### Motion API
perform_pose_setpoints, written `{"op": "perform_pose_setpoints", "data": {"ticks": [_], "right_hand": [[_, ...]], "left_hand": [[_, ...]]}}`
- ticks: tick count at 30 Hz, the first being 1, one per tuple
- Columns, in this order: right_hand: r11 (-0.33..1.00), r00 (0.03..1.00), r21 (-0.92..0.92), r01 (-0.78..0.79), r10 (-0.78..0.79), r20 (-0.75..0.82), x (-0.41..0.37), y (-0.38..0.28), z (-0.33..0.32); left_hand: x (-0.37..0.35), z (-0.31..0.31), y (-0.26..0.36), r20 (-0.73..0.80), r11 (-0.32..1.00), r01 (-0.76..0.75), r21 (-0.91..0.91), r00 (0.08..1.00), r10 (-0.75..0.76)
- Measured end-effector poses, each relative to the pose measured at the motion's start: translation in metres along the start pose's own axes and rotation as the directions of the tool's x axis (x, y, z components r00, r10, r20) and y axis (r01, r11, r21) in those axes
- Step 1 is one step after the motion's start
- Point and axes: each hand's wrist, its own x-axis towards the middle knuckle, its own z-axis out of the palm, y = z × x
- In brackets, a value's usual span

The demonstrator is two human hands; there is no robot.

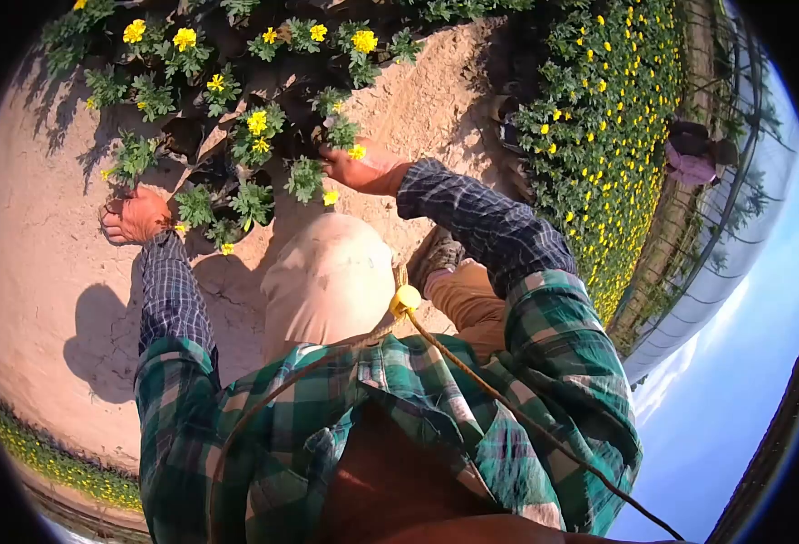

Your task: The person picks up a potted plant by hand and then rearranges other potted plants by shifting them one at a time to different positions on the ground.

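Yellow-flowered plants (256, 136) in dark bags stand on the bare soil in front of me. At the left end of the group, my left hand (136, 216) has its fingers curled beside a leafy plant (133, 158); whatever it may hold is hidden. My right hand (363, 169) reaches in from the right with its fingertips behind leaves, at the dark bag of a plant (304, 179). A yellow flower (356, 151) overlaps the back of that hand. Its fingertips and its hold cannot be made out.
My knee (327, 276) is between my arms, with my shoe (440, 254) to its right. A dense bed of yellow flowers (590, 154) runs along the right. Beyond it, a person (692, 163) is near a netted structure (735, 245). A cord with a yellow bead (406, 299) hangs at my chest.
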Motion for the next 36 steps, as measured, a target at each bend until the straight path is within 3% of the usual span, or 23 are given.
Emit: {"op": "perform_pose_setpoints", "data": {"ticks": [1, 2, 3, 5, 6, 7, 9, 10, 13, 15, 17, 18, 20, 21, 23, 25, 26, 28, 29, 30, 31, 33, 36], "right_hand": [[0.999, 0.995, 0.037, -0.003, 0.000, 0.099, -0.002, -0.001, -0.025], [0.995, 0.990, 0.044, 0.084, -0.078, -0.121, -0.016, 0.007, -0.016], [0.996, 0.998, 0.078, 0.047, -0.043, -0.053, -0.034, 0.009, -0.031], [0.976, 0.993, 0.194, -0.104, 0.112, -0.031, -0.082, 0.023, -0.035], [0.907, 0.946, 0.287, -0.309, 0.323, -0.002, -0.107, 0.030, -0.034], [0.789, 0.858, 0.372, -0.489, 0.512, 0.043, -0.132, 0.039, -0.032], [0.602, 0.600, 0.314, -0.734, 0.792, -0.114, -0.177, 0.060, -0.018], [0.500, 0.496, 0.311, -0.808, 0.863, -0.097, -0.198, 0.072, -0.006], [0.260, 0.240, 0.388, -0.884, 0.966, -0.100, -0.225, 0.093, 0.020], [0.162, 0.179, 0.462, -0.872, 0.984, -0.008, -0.226, 0.100, 0.024], [0.374, 0.249, 0.455, -0.808, 0.917, -0.312, -0.229, 0.114, 0.057], [0.382, 0.267, 0.452, -0.806, 0.916, -0.298, -0.230, 0.117, 0.061], [0.422, 0.319, 0.426, -0.800, 0.901, -0.293, -0.235, 0.128, 0.068], [0.451, 0.343, 0.404, -0.796, 0.886, -0.312, -0.237, 0.137, 0.068], [0.448, 0.363, 0.355, -0.821, 0.888, -0.281, -0.241, 0.152, 0.073], [0.440, 0.339, 0.419, -0.794, 0.893, -0.295, -0.242, 0.154, 0.071], [0.530, 0.372, 0.422, -0.735, 0.837, -0.402, -0.246, 0.158, 0.074], [0.584, 0.362, 0.382, -0.716, 0.779, -0.511, -0.249, 0.166, 0.074], [0.533, 0.319, 0.529, -0.661, 0.837, -0.445, -0.251, 0.171, 0.075], [0.262, 0.225, 0.800, -0.540, 0.961, -0.162, -0.242, 0.151, 0.037], [0.285, 0.309, 0.791, -0.542, 0.942, -0.129, -0.239, 0.152, 0.029], [0.288, 0.451, 0.820, -0.494, 0.892, -0.042, -0.220, 0.134, -0.007], [0.710, 0.711, 0.661, -0.242, 0.594, -0.377, -0.184, 0.136, -0.007]], "left_hand": [[0.000, 0.003, 0.002, -0.027, 0.999, 0.042, -0.019, 0.999, -0.042], [-0.001, 0.006, -0.002, 0.010, 1.000, 0.022, 0.013, 1.000, -0.022], [-0.002, 0.006, -0.001, 0.027, 0.999, 0.049, 0.006, 0.998, -0.049], [0.000, 0.017, -0.006, 0.004, 0.999, 0.051, -0.014, 0.999, -0.050], [0.000, 0.017, -0.006, -0.023, 0.999, 0.044, -0.014, 0.999, -0.044], [0.000, 0.021, -0.005, -0.038, 0.999, 0.041, -0.023, 0.998, -0.042], [0.000, 0.030, -0.005, -0.071, 0.990, 0.139, -0.037, 0.987, -0.141], [0.000, 0.031, -0.004, -0.198, 0.995, 0.095, -0.022, 0.975, -0.097], [0.003, 0.064, -0.023, -0.388, 0.995, 0.061, 0.078, 0.921, -0.026], [0.005, 0.069, -0.025, -0.384, 0.980, 0.095, 0.174, 0.923, -0.022], [0.003, 0.051, -0.037, -0.014, 0.997, 0.052, 0.056, 0.999, -0.051], [0.007, 0.052, -0.055, 0.075, 0.993, -0.114, 0.027, 0.991, 0.111], [0.012, 0.034, -0.074, 0.144, 0.929, -0.167, -0.329, 0.964, 0.225], [0.009, 0.018, -0.075, 0.119, 0.927, -0.149, -0.343, 0.972, 0.200], [-0.004, -0.018, -0.078, 0.291, 0.927, 0.028, -0.374, 0.952, 0.089], [-0.010, -0.011, -0.110, 0.255, 0.907, -0.019, -0.420, 0.957, 0.138], [-0.020, -0.011, -0.132, 0.240, 0.886, -0.073, -0.457, 0.949, 0.202], [-0.039, -0.029, -0.158, 0.358, 0.916, 0.002, -0.402, 0.921, 0.155], [-0.049, -0.041, -0.177, 0.371, 0.891, -0.039, -0.452, 0.900, 0.228], [-0.061, -0.064, -0.183, 0.367, 0.838, 0.013, -0.545, 0.903, 0.225], [-0.063, -0.122, -0.159, 0.552, 0.863, 0.213, -0.458, 0.829, 0.088], [-0.053, -0.147, -0.184, 0.565, 0.853, 0.163, -0.496, 0.806, 0.175], [-0.021, -0.199, -0.178, 0.573, 0.817, 0.222, -0.532, 0.805, 0.154]]}}
